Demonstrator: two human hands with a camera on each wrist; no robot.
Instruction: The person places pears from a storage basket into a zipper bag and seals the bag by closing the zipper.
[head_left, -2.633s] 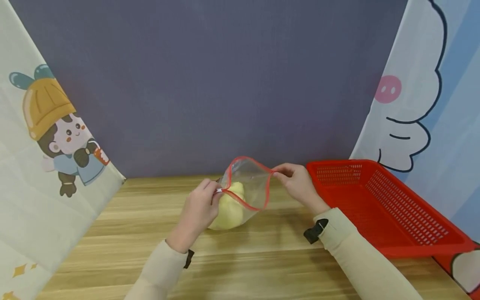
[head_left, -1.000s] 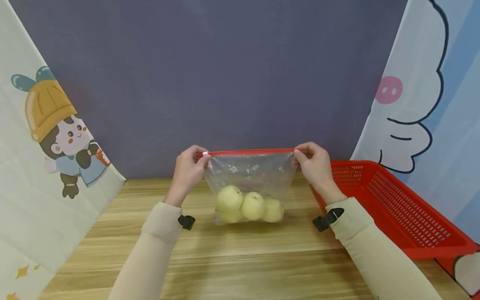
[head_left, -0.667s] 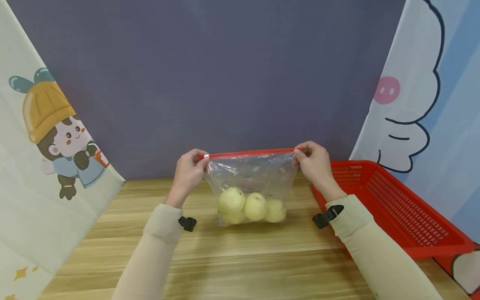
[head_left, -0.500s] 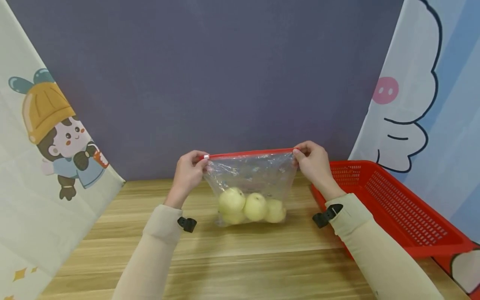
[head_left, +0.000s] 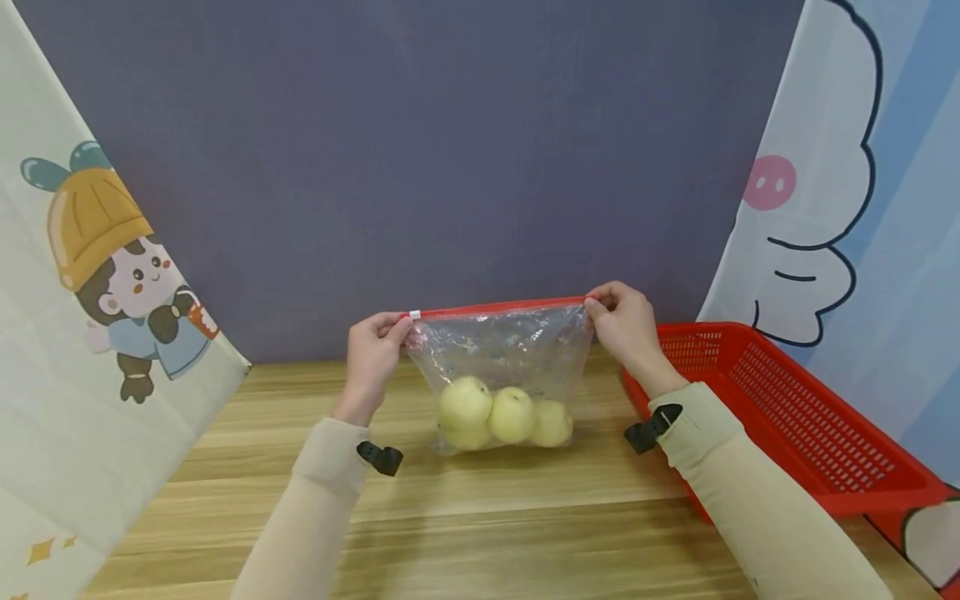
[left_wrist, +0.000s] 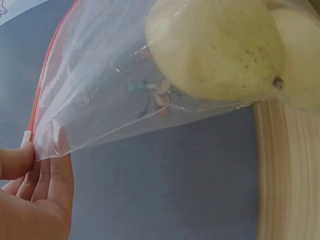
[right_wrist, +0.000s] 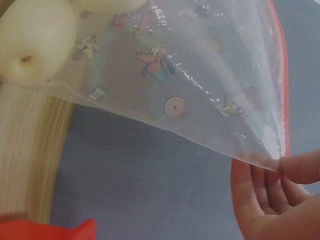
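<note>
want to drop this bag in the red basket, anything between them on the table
Nothing visible. The bag, held at its top corners by the left hand and right hand, hangs just beside the basket, with only bare table between.

Staged tabletop booth (head_left: 480, 517), cartoon backdrops (head_left: 97, 275)

My clear bag (head_left: 517, 346) has a red zip strip and small cartoon prints; the pears (head_left: 504, 414) inside are pale yellow-green; the basket (head_left: 780, 417) is red.
</note>
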